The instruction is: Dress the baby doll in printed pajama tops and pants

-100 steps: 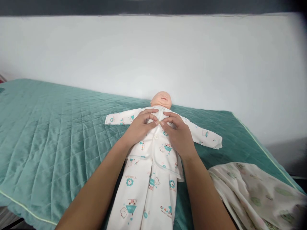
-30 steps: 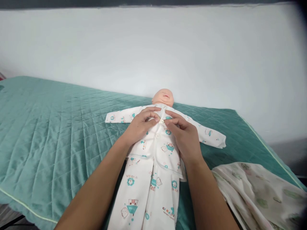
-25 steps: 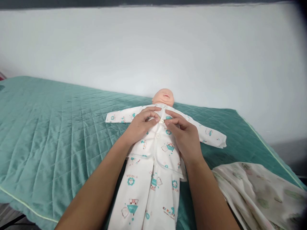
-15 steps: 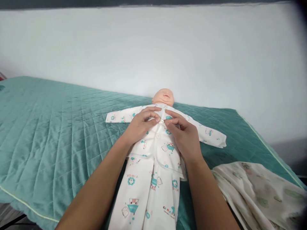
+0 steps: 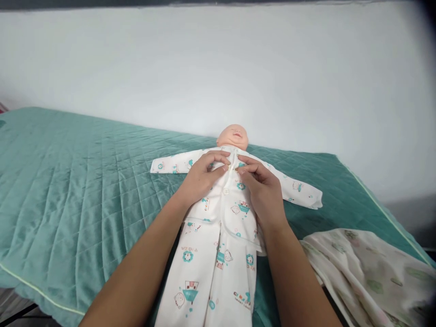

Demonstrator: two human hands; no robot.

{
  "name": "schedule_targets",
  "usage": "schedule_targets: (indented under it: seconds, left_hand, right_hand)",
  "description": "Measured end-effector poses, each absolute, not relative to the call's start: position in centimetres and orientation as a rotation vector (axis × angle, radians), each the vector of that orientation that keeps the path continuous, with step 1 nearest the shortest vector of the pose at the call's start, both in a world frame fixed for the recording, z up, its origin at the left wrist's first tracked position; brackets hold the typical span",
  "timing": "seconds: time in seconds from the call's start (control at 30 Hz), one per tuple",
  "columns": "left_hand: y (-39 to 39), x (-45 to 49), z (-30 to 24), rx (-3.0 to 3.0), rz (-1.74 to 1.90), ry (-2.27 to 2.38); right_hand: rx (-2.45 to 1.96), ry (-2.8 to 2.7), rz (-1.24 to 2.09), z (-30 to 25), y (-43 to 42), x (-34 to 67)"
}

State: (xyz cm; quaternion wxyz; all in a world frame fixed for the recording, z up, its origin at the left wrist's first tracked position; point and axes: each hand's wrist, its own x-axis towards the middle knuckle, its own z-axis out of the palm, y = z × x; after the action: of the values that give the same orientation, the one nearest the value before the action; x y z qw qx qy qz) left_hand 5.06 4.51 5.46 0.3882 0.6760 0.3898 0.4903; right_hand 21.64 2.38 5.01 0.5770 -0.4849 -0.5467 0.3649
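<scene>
A baby doll (image 5: pixel 233 136) lies on its back, dressed in a white printed shirt (image 5: pixel 213 206) and matching trousers (image 5: pixel 195 272). On the shirt's front opening, at chest height, my left hand (image 5: pixel 206 176) pinches the cloth edge beside a small button. Opposite it, my right hand (image 5: pixel 264 188) pinches the other side of the same spot, thumb and forefinger close together. Between the fingertips the button is mostly hidden. A lower button (image 5: pixel 225 191) shows on the front below my hands. Both sleeves stretch out sideways, flat on the bed.
Beneath the doll spreads a green quilted cover (image 5: pixel 102 195) with a pale piped edge. A crumpled light cloth with leaf-like prints (image 5: pixel 371 268) lies at the right front. Behind the bed stands a white wall (image 5: pixel 204 68).
My fingertips have shifted slightly upward and closer over the button, which showed plainly before and is now mostly covered. The doll stays in place.
</scene>
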Motion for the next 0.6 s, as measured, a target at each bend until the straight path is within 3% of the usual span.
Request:
schedule_targets:
  seconds: [0.6]
  left_hand:
    - [4.38, 4.68, 5.84, 1.837, 1.152, 0.959]
  right_hand:
    - [-1.16, -1.284, 0.859, 5.44, 2.18, 21.49]
